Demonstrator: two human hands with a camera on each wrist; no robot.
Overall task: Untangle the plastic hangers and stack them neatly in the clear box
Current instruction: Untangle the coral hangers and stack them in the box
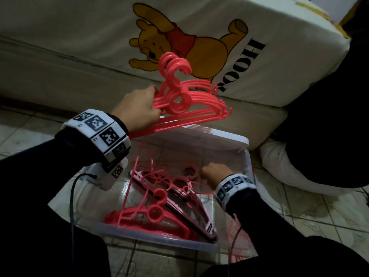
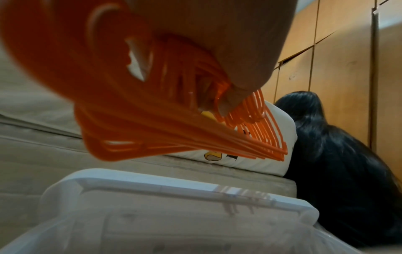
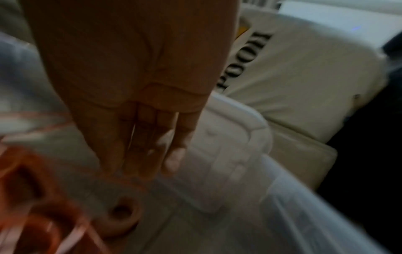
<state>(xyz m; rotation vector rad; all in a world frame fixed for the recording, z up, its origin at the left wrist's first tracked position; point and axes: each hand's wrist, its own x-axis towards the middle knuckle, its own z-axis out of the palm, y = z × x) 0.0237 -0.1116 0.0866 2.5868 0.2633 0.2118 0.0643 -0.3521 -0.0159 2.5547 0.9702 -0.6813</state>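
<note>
The left hand grips a light, stiff bundle of hangers by the shoulders, while the right hand, fingers loosely extended, reaches into the box.

Motion blur in the right wrist view hides whether the right hand fingers touch any hanger.

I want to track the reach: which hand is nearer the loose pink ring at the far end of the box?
Right. The right hand is down inside the clear box, just beside the pink ring; the left hand grips a hanger bundle above the box.
</note>
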